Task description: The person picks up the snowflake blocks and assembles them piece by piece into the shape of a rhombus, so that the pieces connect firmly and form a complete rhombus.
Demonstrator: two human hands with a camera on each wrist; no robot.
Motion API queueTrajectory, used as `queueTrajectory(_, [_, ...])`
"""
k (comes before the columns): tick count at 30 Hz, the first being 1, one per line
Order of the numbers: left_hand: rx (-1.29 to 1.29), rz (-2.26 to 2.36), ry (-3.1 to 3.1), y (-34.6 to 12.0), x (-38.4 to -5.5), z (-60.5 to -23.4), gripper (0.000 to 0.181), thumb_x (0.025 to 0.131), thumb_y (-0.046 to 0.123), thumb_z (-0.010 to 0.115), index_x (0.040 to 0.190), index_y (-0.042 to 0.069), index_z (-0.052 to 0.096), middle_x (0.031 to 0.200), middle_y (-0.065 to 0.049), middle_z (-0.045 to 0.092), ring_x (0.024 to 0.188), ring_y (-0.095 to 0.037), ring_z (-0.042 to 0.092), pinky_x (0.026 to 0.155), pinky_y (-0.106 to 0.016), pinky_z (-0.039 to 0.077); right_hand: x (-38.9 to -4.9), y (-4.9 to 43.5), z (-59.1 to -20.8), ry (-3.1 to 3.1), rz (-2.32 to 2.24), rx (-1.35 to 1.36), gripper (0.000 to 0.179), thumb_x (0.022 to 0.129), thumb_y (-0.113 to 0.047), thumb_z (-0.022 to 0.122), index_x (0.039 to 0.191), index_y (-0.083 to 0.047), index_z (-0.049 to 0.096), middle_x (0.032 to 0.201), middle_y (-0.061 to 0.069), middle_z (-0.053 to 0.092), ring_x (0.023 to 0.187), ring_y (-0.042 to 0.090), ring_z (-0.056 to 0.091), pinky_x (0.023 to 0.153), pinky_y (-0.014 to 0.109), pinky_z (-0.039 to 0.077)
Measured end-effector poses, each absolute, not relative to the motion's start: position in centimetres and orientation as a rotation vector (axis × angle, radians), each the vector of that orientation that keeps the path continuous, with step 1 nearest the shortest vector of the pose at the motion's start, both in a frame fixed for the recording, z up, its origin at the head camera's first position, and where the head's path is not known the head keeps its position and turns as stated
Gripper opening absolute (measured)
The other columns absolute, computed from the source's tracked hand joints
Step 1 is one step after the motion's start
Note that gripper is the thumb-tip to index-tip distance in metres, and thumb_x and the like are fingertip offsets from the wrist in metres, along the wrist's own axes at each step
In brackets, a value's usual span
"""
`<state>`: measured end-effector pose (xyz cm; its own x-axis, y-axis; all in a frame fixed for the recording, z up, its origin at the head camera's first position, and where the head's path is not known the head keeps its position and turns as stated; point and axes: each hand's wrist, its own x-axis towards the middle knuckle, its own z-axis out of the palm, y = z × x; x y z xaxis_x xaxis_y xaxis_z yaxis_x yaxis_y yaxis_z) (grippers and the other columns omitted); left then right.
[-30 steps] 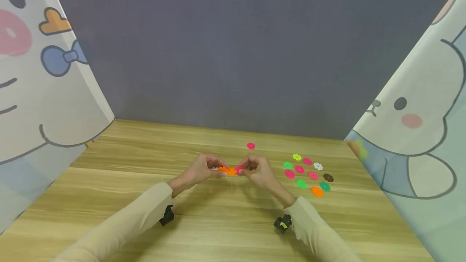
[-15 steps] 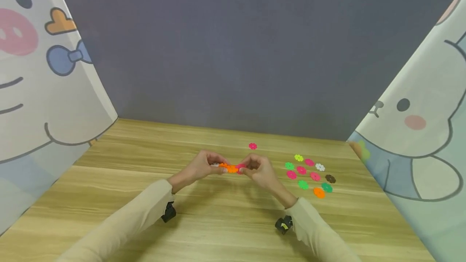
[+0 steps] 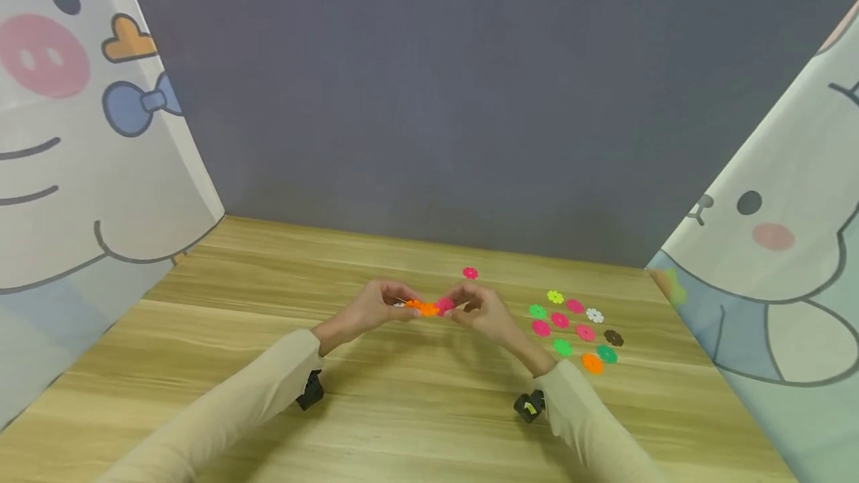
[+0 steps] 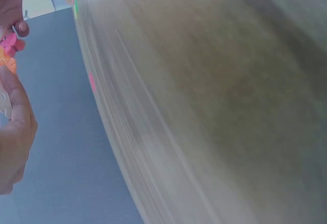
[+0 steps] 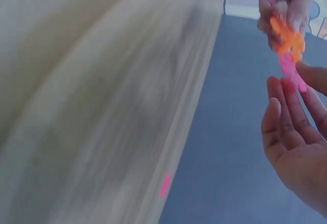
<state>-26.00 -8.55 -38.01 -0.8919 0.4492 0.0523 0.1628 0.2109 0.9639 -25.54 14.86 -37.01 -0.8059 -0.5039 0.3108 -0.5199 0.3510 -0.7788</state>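
My left hand (image 3: 372, 308) pinches a short chain of flower-shaped interlocking discs above the table. An orange disc (image 3: 429, 310) sticks out past its fingertips, with a second orange one beside it. Part of a white disc (image 4: 5, 104) shows by the left fingers in the left wrist view. At the chain's right end, my right hand (image 3: 488, 314) pinches a pink disc (image 5: 290, 71) between thumb and fingers. That pink disc meets the orange one edge to edge, at an angle in the right wrist view. Whether their slots are fully locked cannot be made out.
Several loose flower discs, such as a yellow one (image 3: 555, 297), a brown one (image 3: 614, 338) and an orange one (image 3: 593, 363), lie right of my hands. A lone pink disc (image 3: 470, 273) lies farther back. A grey panel (image 3: 429, 95) stands behind the wooden table (image 3: 403, 423).
The head view has shifted slightly, so the table and loose discs appear farther right. Both hands stay together on the chain, and more of the pink disc shows between them.
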Motion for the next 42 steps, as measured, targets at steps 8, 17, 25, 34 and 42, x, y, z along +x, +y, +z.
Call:
queueTrajectory(8, [0.524,1.788,2.219,-9.3,-26.0,-38.2,0.031,0.079,0.02,0.071,0.106,0.006,0.065,0.107,-0.01,0.063,0.083,-0.016,0.062,0.082,-0.041,0.052,-28.3,16.3,-36.9,-2.625,1.263,0.928,0.023,0.081,0.0,0.065,0.103,0.003,0.06,0.1,0.021,0.063,0.092,0.032,0.061,0.069,0.029,0.05])
queueTrajectory(17, [0.485,1.814,2.228,-9.5,-25.7,-37.7,0.031,0.08,0.02,0.071,0.106,0.005,0.064,0.105,-0.01,0.063,0.088,-0.027,0.062,0.083,-0.044,0.052,-32.7,16.8,-38.0,-2.733,0.979,0.782,0.025,0.078,0.007,0.061,0.102,0.007,0.059,0.098,0.02,0.064,0.093,0.032,0.06,0.08,0.043,0.051])
queueTrajectory(25, [0.489,1.829,2.202,-9.3,-25.7,-37.7,0.032,0.08,0.02,0.071,0.107,0.003,0.063,0.104,-0.016,0.064,0.094,-0.039,0.059,0.082,-0.047,0.051,-36.0,17.4,-39.6,-2.804,0.894,0.665,0.026,0.076,0.009,0.061,0.102,0.008,0.059,0.101,0.022,0.062,0.095,0.035,0.059,0.083,0.043,0.05])
queueTrajectory(34, [0.51,1.811,2.212,-9.0,-26.0,-37.9,0.032,0.08,0.021,0.071,0.106,0.004,0.063,0.104,-0.012,0.064,0.095,-0.038,0.058,0.082,-0.046,0.051,-37.3,18.2,-40.4,-2.889,0.788,0.618,0.031,0.072,0.007,0.063,0.104,0.005,0.059,0.105,0.019,0.063,0.095,0.031,0.061,0.086,0.041,0.05])
queueTrajectory(42, [0.509,1.814,2.224,-9.1,-25.9,-37.7,0.03,0.08,0.02,0.071,0.105,0.005,0.064,0.104,-0.01,0.064,0.092,-0.037,0.059,0.081,-0.047,0.051,-37.5,17.9,-40.7,-2.9,0.783,0.63,0.027,0.076,0.006,0.064,0.103,0.005,0.061,0.102,0.017,0.065,0.091,0.029,0.063,0.082,0.037,0.052])
